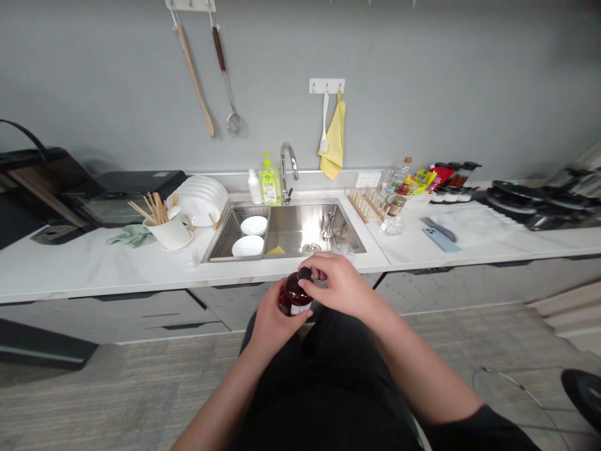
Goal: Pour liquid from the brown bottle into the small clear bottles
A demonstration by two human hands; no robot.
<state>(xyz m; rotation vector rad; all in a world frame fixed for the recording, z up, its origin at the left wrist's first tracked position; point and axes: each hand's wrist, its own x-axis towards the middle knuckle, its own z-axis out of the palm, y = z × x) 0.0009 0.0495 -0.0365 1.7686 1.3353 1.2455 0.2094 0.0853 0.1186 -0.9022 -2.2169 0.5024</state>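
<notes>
A dark reddish-brown bottle (pixel 295 292) with a pale label is held in front of my body, just short of the counter's front edge. My left hand (pixel 276 313) wraps round its body from the left. At its neck sits a black cap (pixel 305 273), and my right hand (pixel 334 280) has its thumb and fingers closed on that cap. Whether the cap is loose or tight I cannot tell. Beyond my hands lies the steel sink (pixel 300 219), with two white bowls (pixel 248 245) on the rack in its left part.
Behind the sink stand a tall faucet (pixel 287 163) and a yellow-green soap bottle (pixel 269 185). Stacked white plates (pixel 200 197) and a white pot of chopsticks (pixel 169 233) are to the left. A wooden rack (pixel 366 203), a blue phone (pixel 441 240) and black pans (pixel 530 200) are to the right.
</notes>
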